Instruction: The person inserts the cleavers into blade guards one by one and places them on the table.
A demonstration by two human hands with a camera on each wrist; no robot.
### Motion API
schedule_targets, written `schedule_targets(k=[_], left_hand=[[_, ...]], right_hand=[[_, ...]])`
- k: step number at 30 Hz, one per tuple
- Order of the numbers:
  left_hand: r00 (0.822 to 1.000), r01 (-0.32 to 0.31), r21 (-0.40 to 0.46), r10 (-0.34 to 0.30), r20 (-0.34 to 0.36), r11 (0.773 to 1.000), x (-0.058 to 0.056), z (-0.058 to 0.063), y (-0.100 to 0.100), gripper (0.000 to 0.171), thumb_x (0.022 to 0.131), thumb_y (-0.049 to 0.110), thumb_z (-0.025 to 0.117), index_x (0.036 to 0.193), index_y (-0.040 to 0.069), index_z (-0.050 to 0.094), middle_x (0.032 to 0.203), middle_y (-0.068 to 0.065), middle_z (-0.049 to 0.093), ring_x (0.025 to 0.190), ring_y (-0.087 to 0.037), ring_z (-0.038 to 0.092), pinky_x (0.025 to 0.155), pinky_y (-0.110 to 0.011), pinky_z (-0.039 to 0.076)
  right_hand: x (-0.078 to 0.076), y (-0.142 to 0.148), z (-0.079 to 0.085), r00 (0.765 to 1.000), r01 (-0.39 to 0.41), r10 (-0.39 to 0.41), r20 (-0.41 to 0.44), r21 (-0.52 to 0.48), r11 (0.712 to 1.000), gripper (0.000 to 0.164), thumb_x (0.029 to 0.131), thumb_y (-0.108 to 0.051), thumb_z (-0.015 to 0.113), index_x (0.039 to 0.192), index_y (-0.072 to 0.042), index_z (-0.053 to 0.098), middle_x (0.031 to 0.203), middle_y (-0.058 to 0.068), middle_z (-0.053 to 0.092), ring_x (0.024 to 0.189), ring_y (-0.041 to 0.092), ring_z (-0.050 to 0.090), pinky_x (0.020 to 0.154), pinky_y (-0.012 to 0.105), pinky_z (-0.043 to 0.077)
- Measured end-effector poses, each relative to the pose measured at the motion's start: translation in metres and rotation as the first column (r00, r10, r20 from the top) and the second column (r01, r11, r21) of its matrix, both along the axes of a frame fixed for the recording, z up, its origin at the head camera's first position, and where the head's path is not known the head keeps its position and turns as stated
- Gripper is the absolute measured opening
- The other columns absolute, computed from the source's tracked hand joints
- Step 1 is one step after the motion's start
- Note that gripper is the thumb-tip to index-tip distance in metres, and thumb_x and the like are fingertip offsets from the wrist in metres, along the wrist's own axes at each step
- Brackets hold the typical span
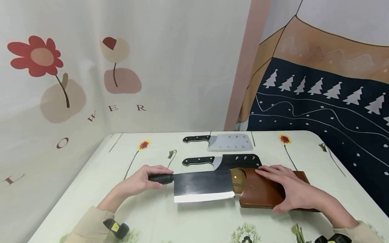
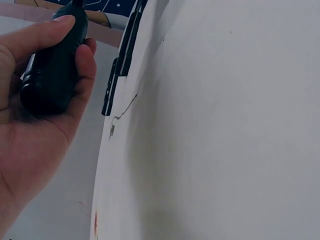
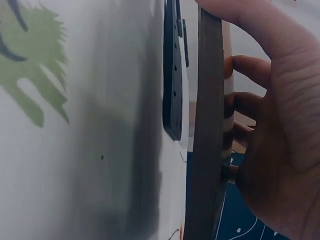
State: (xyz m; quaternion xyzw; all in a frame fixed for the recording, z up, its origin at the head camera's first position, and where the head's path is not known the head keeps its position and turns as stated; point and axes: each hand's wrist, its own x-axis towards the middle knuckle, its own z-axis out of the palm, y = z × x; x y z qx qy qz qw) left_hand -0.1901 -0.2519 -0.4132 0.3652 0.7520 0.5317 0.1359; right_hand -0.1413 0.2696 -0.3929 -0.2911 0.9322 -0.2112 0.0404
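Note:
My left hand (image 1: 138, 182) grips the black handle of a cleaver (image 1: 202, 185), thumb and fingers wrapped about it. The broad dark blade points right, its bright cutting edge facing me. A brown leather sheath (image 1: 264, 192) is held by my right hand (image 1: 291, 189), fingers over its far side and thumb at the near edge. The blade's end is right at the sheath's mouth, where a tan inner part shows. In the left wrist view the handle (image 2: 55, 75) is up off the table. The right wrist view catches the sheath (image 3: 207, 100) edge-on, above the tabletop.
Behind the blade lies a black-handled cleaver in a black guard (image 1: 240, 161), partly covered by the held things. Farther back is another in a translucent white guard (image 1: 232, 142). A flower-print cloth covers the table (image 1: 146, 216); printed curtains hang behind and beside it.

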Motion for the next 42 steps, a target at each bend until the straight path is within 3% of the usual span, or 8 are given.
schedule_targets(k=[7, 15, 19, 26, 34, 42], left_hand=[[1.0, 0.011, -0.018, -0.011, -0.006, 1.0, -0.004, 0.003, 0.009, 0.047, 0.086, -0.009, 0.073, 0.132, -0.004, 0.066, 0.127, -0.017, 0.065, 0.11, -0.015, 0.059, 0.088, -0.025, 0.049], [1.0, 0.001, -0.035, 0.0, 0.006, 0.999, -0.005, 0.005, 0.017, 0.047, 0.087, -0.007, 0.073, 0.133, -0.006, 0.064, 0.131, -0.026, 0.062, 0.116, -0.013, 0.058, 0.091, -0.024, 0.048], [1.0, -0.006, -0.043, 0.006, -0.001, 0.999, -0.005, 0.005, 0.021, 0.046, 0.087, -0.006, 0.074, 0.132, -0.005, 0.065, 0.13, -0.024, 0.063, 0.116, -0.013, 0.058, 0.091, -0.025, 0.048], [1.0, 0.011, -0.006, -0.011, 0.011, 1.0, -0.005, 0.004, 0.03, 0.045, 0.086, -0.008, 0.074, 0.13, -0.01, 0.065, 0.127, -0.02, 0.066, 0.113, -0.016, 0.06, 0.089, -0.025, 0.049], [0.998, 0.032, 0.033, -0.033, 0.048, 0.999, -0.003, -0.002, 0.036, 0.045, 0.085, -0.011, 0.073, 0.129, -0.015, 0.062, 0.127, -0.027, 0.063, 0.112, -0.014, 0.059, 0.089, -0.024, 0.049], [0.998, -0.003, 0.012, 0.002, 0.069, 1.0, 0.002, -0.003, 0.039, 0.045, 0.087, -0.007, 0.073, 0.131, -0.01, 0.064, 0.132, -0.027, 0.063, 0.116, -0.01, 0.061, 0.092, -0.023, 0.05]], right_hand=[[-0.001, -0.006, -0.001, 0.999, -0.026, 0.025, -0.044, -0.018, 0.999, 0.104, 0.06, -0.043, 0.095, 0.153, -0.032, 0.049, 0.154, 0.008, 0.046, 0.132, 0.034, 0.038, 0.091, 0.068, 0.041], [-0.006, -0.011, 0.0, 0.999, -0.03, 0.029, -0.039, -0.008, 1.0, 0.103, 0.06, -0.044, 0.094, 0.153, -0.032, 0.05, 0.154, 0.006, 0.046, 0.133, 0.035, 0.038, 0.094, 0.07, 0.038], [-0.007, -0.015, 0.001, 0.999, -0.038, 0.038, -0.036, 0.001, 0.999, 0.102, 0.062, -0.044, 0.094, 0.153, -0.033, 0.05, 0.154, 0.007, 0.046, 0.134, 0.035, 0.037, 0.095, 0.071, 0.038], [-0.009, -0.023, 0.004, 0.999, -0.036, 0.036, 0.003, -0.012, 0.999, 0.1, 0.063, -0.046, 0.092, 0.152, -0.034, 0.05, 0.156, 0.008, 0.044, 0.136, 0.039, 0.036, 0.096, 0.075, 0.035], [-0.011, -0.028, 0.002, 0.998, -0.069, 0.068, -0.011, -0.014, 0.998, 0.1, 0.063, -0.047, 0.093, 0.153, -0.033, 0.05, 0.155, 0.008, 0.045, 0.135, 0.037, 0.037, 0.097, 0.073, 0.035], [-0.01, -0.032, -0.001, 0.997, -0.073, 0.074, 0.01, -0.025, 0.997, 0.1, 0.062, -0.044, 0.093, 0.153, -0.033, 0.05, 0.156, 0.008, 0.045, 0.136, 0.038, 0.036, 0.098, 0.072, 0.034]])
